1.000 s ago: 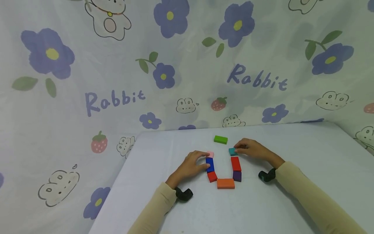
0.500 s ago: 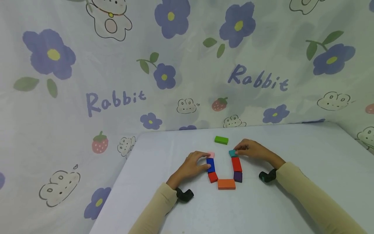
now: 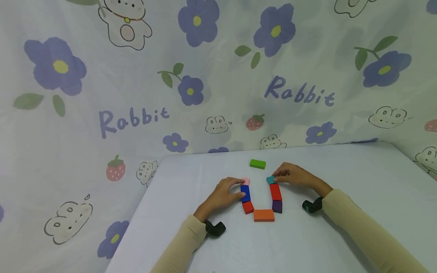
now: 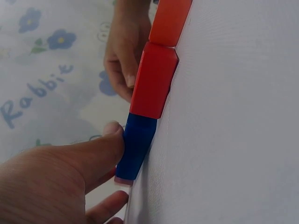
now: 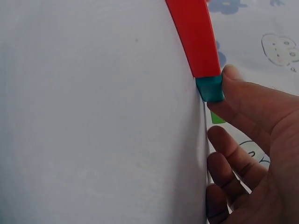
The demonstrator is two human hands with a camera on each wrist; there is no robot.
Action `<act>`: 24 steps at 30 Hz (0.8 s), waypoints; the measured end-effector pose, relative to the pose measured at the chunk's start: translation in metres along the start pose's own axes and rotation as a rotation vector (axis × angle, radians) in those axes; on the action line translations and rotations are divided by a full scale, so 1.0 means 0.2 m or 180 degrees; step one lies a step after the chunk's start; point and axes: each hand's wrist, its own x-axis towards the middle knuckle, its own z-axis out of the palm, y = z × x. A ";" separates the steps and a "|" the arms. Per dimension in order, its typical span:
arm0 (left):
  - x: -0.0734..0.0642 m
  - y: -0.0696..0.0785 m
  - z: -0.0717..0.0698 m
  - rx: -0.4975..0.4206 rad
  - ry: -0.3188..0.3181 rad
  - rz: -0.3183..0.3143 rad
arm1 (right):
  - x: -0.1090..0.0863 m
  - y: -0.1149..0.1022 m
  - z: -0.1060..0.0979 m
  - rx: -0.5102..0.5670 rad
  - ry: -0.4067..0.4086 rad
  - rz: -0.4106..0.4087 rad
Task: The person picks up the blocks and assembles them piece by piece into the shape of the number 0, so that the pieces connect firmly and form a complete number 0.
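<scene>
Coloured blocks form a U on the white table. My left hand [image 3: 220, 194] rests at its left side: the thumb touches the blue block [image 3: 246, 193], and the index finger reaches the pink block [image 3: 246, 181]. Below them sits a small red block [image 3: 248, 207]. At the U's other side my right hand [image 3: 293, 175] pinches the teal block [image 3: 270, 180] between thumb and index finger. In the right wrist view, this teal block [image 5: 210, 88] meets the end of the long red block [image 5: 196, 37]. A purple block [image 3: 277, 206] and an orange block [image 3: 264, 215] lie nearer.
A green block [image 3: 257, 164] lies alone beyond the U, towards the back of the white table [image 3: 341, 163]. Behind the table hangs a printed cloth [image 3: 218, 83] with flowers and rabbits. Each wrist bears a black device [image 3: 215, 229].
The teal block has moved slightly nearer, closing up to the long red block, with my right hand still pinching it. My left hand has stayed in place.
</scene>
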 end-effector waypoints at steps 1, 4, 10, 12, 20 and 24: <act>0.00 0.00 0.00 0.0002 0.0007 0.0008 | 0.00 0.00 0.00 -0.0001 -0.0005 -0.0013; 0.00 -0.01 0.01 0.0018 0.0021 0.0040 | 0.00 0.00 0.00 -0.0010 -0.0015 -0.0041; 0.00 0.00 0.00 0.0028 0.0020 0.0085 | 0.00 0.00 0.00 -0.0048 -0.0008 -0.0007; 0.00 0.00 0.00 0.0027 0.0022 0.0081 | 0.00 0.00 0.00 -0.0052 -0.0009 0.0003; 0.00 0.00 0.00 -0.0038 0.0012 0.0057 | -0.01 -0.02 0.00 -0.0022 -0.0045 0.0018; 0.00 0.00 0.00 -0.0043 0.0010 0.0042 | -0.01 -0.02 -0.01 0.0003 -0.0060 0.0042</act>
